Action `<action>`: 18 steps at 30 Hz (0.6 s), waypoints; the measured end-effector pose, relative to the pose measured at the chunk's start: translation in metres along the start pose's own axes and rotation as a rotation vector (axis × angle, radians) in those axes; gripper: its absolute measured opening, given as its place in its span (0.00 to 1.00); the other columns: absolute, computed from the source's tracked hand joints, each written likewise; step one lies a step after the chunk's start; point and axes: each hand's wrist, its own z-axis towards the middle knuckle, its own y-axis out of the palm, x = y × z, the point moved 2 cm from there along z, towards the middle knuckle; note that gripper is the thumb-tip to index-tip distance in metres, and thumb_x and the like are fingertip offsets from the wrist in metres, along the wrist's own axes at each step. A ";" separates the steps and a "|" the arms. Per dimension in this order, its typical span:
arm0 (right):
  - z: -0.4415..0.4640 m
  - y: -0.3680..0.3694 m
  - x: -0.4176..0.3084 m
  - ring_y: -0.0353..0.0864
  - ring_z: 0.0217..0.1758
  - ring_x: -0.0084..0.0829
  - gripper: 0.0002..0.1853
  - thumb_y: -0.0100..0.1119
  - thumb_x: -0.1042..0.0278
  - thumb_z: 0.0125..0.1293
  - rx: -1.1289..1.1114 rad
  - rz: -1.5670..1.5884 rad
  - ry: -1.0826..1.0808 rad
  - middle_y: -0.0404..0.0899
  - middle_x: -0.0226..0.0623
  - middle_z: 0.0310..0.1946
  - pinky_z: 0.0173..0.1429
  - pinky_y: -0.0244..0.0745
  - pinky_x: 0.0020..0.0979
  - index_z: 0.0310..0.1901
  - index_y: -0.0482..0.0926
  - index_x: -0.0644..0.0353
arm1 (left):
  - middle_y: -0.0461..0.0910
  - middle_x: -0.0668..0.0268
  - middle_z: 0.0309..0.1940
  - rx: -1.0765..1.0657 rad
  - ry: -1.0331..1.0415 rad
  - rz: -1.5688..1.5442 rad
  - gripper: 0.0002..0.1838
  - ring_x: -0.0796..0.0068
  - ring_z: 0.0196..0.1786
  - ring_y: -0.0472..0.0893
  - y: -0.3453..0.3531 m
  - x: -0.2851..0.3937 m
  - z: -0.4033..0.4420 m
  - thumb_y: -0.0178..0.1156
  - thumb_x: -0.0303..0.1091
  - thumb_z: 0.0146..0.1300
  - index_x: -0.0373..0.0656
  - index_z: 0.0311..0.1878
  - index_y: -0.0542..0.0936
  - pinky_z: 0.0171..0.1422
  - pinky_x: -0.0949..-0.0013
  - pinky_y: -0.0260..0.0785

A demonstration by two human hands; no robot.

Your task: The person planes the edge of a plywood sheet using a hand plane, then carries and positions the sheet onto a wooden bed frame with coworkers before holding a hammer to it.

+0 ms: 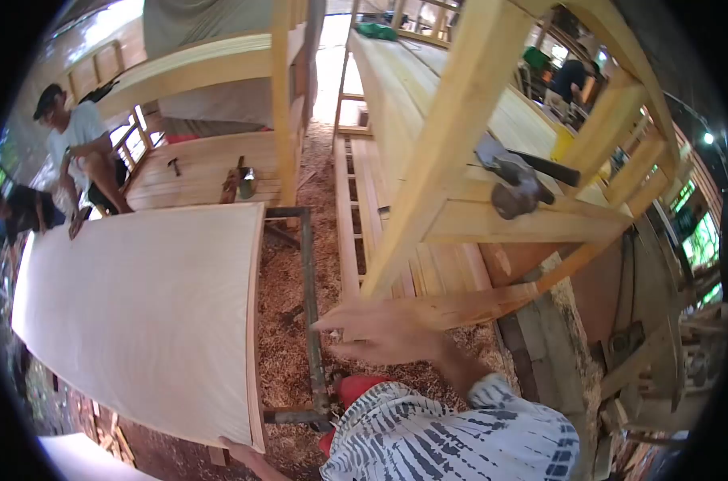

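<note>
A large pale wooden panel (139, 313) with a framed edge lies at my left on a dark metal frame (308, 272). My left hand (242, 455) grips the panel's near right corner, its fingers partly hidden by the edge. My right hand (388, 330) is raised in front of me, blurred, with fingers stretched out and nothing in them. It is nearest to a wooden bunk bed frame (452, 152), whose low rail passes behind it. On the bed's end rail sits a grey power tool (516, 176) with a black handle.
Beyond the panel a person (79, 144) in a light shirt has a hand at its far edge, with another person (27, 212) beside. A hammer (174, 167) and a can (247, 183) sit on another bunk bed (203, 164). Wood shavings (316, 176) cover the floor.
</note>
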 end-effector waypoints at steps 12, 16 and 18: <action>-0.055 -0.449 0.193 0.83 0.54 0.58 0.29 0.50 0.45 0.75 -0.380 -1.265 0.790 0.85 0.60 0.49 0.62 0.77 0.50 0.47 0.84 0.70 | 0.82 0.56 0.58 -0.337 -0.023 -0.115 0.31 0.62 0.57 0.83 -0.027 0.003 0.013 0.53 0.52 0.79 0.30 0.67 0.72 0.62 0.58 0.79; -0.052 -0.450 0.215 0.83 0.55 0.55 0.22 0.60 0.54 0.69 -0.261 -1.119 0.876 0.83 0.63 0.47 0.59 0.76 0.47 0.48 0.83 0.70 | 0.83 0.54 0.56 -0.233 0.025 -0.111 0.31 0.63 0.54 0.84 -0.031 -0.016 0.048 0.58 0.48 0.77 0.26 0.65 0.73 0.56 0.60 0.78; -0.062 -0.462 0.231 0.82 0.55 0.57 0.21 0.61 0.55 0.69 -0.265 -1.197 0.793 0.83 0.62 0.47 0.59 0.76 0.47 0.49 0.81 0.69 | 0.82 0.54 0.57 -0.250 0.004 -0.152 0.30 0.64 0.56 0.83 -0.020 -0.009 0.035 0.57 0.48 0.78 0.26 0.65 0.73 0.56 0.61 0.78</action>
